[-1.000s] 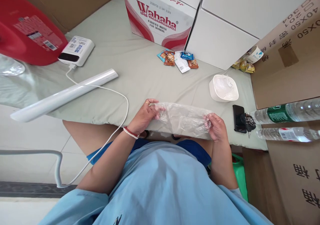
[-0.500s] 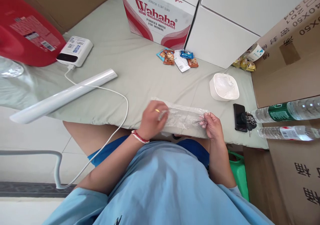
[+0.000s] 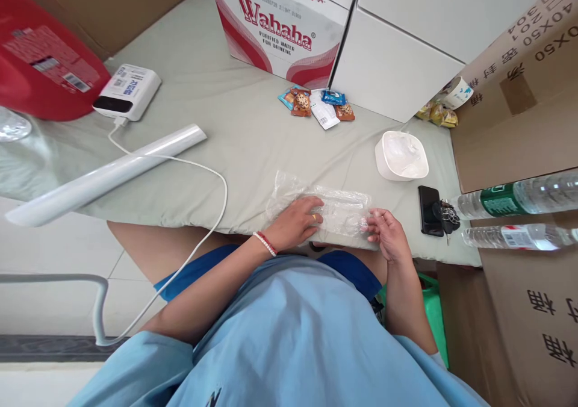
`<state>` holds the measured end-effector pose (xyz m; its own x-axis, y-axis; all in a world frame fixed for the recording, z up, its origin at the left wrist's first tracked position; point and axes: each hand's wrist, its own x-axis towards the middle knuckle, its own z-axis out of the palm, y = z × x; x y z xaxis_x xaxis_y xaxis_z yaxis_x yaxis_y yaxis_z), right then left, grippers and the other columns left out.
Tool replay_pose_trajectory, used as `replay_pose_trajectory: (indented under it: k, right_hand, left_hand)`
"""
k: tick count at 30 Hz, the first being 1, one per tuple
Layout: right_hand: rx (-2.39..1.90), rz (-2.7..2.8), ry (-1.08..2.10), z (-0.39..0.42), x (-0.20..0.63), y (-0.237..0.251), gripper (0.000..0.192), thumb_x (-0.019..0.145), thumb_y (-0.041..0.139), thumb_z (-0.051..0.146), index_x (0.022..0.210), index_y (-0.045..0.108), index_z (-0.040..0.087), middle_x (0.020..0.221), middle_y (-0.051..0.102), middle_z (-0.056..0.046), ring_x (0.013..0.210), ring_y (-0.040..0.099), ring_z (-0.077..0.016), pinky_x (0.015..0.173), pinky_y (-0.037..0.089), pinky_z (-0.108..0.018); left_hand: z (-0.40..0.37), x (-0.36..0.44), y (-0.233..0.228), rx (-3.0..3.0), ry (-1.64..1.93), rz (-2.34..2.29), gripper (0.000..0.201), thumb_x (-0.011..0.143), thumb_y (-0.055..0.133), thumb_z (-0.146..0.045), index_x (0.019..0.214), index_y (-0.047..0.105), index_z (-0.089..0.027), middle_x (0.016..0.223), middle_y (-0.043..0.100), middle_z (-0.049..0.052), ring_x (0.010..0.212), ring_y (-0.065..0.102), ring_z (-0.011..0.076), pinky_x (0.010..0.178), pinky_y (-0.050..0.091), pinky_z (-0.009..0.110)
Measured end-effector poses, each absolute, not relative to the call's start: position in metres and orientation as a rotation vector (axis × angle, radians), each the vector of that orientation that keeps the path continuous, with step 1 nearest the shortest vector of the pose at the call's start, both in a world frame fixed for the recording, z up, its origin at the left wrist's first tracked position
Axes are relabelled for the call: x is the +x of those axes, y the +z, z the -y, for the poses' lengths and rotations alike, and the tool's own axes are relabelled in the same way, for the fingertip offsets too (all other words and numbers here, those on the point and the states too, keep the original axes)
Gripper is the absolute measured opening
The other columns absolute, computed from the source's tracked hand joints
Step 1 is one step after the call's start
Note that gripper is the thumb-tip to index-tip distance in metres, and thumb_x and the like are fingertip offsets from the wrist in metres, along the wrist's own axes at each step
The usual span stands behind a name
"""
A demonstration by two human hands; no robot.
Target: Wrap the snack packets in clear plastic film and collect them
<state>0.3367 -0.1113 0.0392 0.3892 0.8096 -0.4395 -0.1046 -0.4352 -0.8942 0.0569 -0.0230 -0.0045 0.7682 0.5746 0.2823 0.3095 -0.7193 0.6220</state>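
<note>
A clear, crinkled plastic bag (image 3: 345, 205) lies flattened along the near edge of the cloth-covered surface. My left hand (image 3: 298, 223), with a ring and a red-and-white bracelet, rests palm down on its middle, fingers stretched over the film. At the bag's right end is my right hand (image 3: 387, 233), its fingers apart and slightly curled by the edge of the film. Whether those fingertips touch the film is hard to make out. The left part of the bag spreads out loosely beyond my left wrist.
A white bowl (image 3: 401, 156) with clear plastic inside stands at the right, near a black phone (image 3: 430, 211), keys (image 3: 450, 215) and water bottles (image 3: 528, 237). Snack packets (image 3: 311, 105) lie before a Wahaha carton (image 3: 280, 31). A white roll (image 3: 108, 172) and a cable (image 3: 223, 199) lie left.
My left hand has come down and right onto the middle of the bag. My right hand has loosened its fingers at the bag's right end. The bag's left part is more spread out.
</note>
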Motion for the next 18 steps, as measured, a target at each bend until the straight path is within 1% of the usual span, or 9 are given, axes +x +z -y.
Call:
replay_pose_trajectory:
  k: [1, 3, 6, 8, 12, 15, 18]
  right_hand:
    - [-1.708, 0.636, 1.212, 0.114, 0.338, 0.039, 0.060, 0.070, 0.085, 0.067, 0.104, 0.066, 0.022, 0.086, 0.074, -0.002, 0.066, 0.070, -0.0132, 0.043, 0.052, -0.017]
    - [-1.728, 0.656, 1.220, 0.119, 0.339, 0.039, 0.058, 0.069, 0.086, 0.066, 0.101, 0.068, 0.021, 0.087, 0.073, -0.002, 0.064, 0.069, -0.0122, 0.043, 0.052, -0.017]
    - [-1.736, 0.670, 1.228, 0.122, 0.340, 0.039, 0.056, 0.068, 0.086, 0.067, 0.094, 0.070, 0.020, 0.088, 0.073, -0.003, 0.063, 0.069, -0.0118, 0.043, 0.051, -0.017]
    - [-1.727, 0.658, 1.243, 0.123, 0.338, 0.040, 0.058, 0.067, 0.086, 0.069, 0.092, 0.070, 0.020, 0.088, 0.073, -0.004, 0.063, 0.069, -0.0122, 0.043, 0.051, -0.017]
    - [-1.695, 0.610, 1.307, 0.126, 0.333, 0.043, 0.061, 0.070, 0.083, 0.072, 0.097, 0.071, 0.019, 0.089, 0.078, -0.008, 0.062, 0.070, -0.0130, 0.044, 0.052, -0.017]
    - [-1.667, 0.568, 1.372, 0.132, 0.329, 0.045, 0.063, 0.069, 0.084, 0.071, 0.101, 0.071, 0.019, 0.091, 0.079, -0.010, 0.059, 0.070, -0.0131, 0.042, 0.051, -0.017]
    - [-1.613, 0.556, 1.501, 0.140, 0.322, 0.046, 0.064, 0.068, 0.084, 0.072, 0.101, 0.072, 0.018, 0.092, 0.080, -0.012, 0.058, 0.070, -0.0131, 0.040, 0.049, -0.016]
  left_hand:
    - [0.023, 0.057, -0.004, 2.401, 0.645, -0.654, 0.012, 0.096, 0.061, -0.022, 0.098, 0.072, -0.019, 0.135, 0.061, 0.015, 0.136, 0.053, 0.0328, 0.112, 0.046, 0.054]
    - [0.021, 0.058, -0.003, 2.378, 0.685, -0.640, 0.018, 0.099, 0.057, -0.025, 0.092, 0.072, -0.020, 0.127, 0.065, 0.014, 0.134, 0.056, 0.0311, 0.111, 0.048, 0.052]
    - [0.020, 0.058, -0.001, 2.319, 0.729, -0.636, 0.020, 0.100, 0.055, -0.027, 0.090, 0.072, -0.020, 0.125, 0.066, 0.013, 0.131, 0.057, 0.0297, 0.109, 0.049, 0.051]
    - [0.021, 0.057, 0.001, 2.270, 0.746, -0.648, 0.020, 0.099, 0.055, -0.028, 0.090, 0.071, -0.020, 0.125, 0.066, 0.013, 0.129, 0.058, 0.0284, 0.109, 0.049, 0.049]
    - [0.022, 0.056, 0.005, 2.161, 0.784, -0.732, 0.018, 0.098, 0.054, -0.028, 0.090, 0.069, -0.021, 0.123, 0.066, 0.011, 0.120, 0.062, 0.0249, 0.106, 0.051, 0.045]
    - [0.023, 0.058, 0.007, 2.076, 0.824, -0.817, 0.016, 0.098, 0.054, -0.027, 0.091, 0.067, -0.021, 0.119, 0.067, 0.010, 0.111, 0.065, 0.0230, 0.100, 0.054, 0.042]
    - [0.024, 0.061, 0.008, 1.995, 0.895, -0.910, 0.015, 0.098, 0.054, -0.028, 0.091, 0.065, -0.021, 0.114, 0.067, 0.009, 0.104, 0.067, 0.0216, 0.094, 0.055, 0.040]
